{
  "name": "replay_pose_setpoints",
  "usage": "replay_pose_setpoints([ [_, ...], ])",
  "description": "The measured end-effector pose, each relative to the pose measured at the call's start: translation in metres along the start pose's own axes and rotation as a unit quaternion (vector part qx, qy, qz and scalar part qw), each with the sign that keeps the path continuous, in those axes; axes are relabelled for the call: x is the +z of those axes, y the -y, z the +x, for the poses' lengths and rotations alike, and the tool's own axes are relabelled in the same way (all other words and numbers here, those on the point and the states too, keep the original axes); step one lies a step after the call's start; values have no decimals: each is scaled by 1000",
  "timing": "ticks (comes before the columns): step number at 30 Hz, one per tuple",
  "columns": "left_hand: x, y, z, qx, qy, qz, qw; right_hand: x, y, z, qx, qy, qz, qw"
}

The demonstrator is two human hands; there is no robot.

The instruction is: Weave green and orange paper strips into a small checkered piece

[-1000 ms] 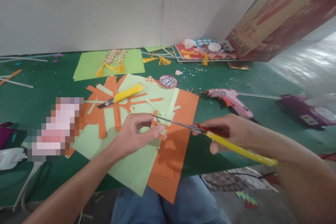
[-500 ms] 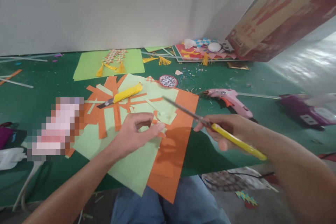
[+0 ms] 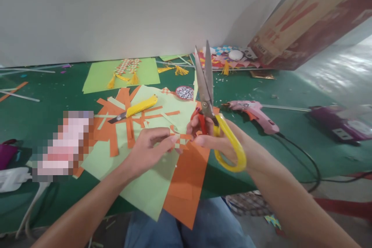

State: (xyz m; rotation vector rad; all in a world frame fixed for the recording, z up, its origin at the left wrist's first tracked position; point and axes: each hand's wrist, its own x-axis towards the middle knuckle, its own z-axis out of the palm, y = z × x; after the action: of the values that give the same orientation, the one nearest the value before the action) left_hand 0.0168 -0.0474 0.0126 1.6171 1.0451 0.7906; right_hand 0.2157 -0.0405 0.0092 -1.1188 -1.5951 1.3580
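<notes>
A small piece woven from orange and pale green paper strips (image 3: 182, 142) is pinched between the thumb and fingers of my left hand (image 3: 148, 147). My right hand (image 3: 232, 139) holds a pair of scissors (image 3: 205, 93), blades pointing up and slightly apart, one handle loop yellow and the other red. The thumb and fingertips of that hand also reach the right end of the woven piece; whether they grip it I cannot tell. Below lie pale green paper (image 3: 145, 190) and orange paper (image 3: 188, 186). A yellow utility knife (image 3: 139, 107) rests on loose strips.
To the right lie a pink glue gun (image 3: 255, 114) with a black cord and a purple device (image 3: 340, 122). A round patterned dish (image 3: 184, 92) sits behind the paper. Farther back are woven pieces with yellow tassels (image 3: 133, 78). A cardboard box (image 3: 308, 23) leans at the back right.
My right hand has moved left to the woven piece, and the scissors have swung from pointing left to pointing up, with their blades now apart. My left hand stays nearly in place.
</notes>
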Motion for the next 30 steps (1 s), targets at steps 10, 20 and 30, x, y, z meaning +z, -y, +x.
replay_pose_setpoints([
  [10,0,1,-1,15,16,-45,999,21,7,12,-6,-76,81,994],
  [20,3,-1,-1,13,-45,-5,999,17,-1,9,-60,-88,67,992],
  [30,4,3,1,8,-41,17,999,22,11,8,-13,-63,25,998],
])
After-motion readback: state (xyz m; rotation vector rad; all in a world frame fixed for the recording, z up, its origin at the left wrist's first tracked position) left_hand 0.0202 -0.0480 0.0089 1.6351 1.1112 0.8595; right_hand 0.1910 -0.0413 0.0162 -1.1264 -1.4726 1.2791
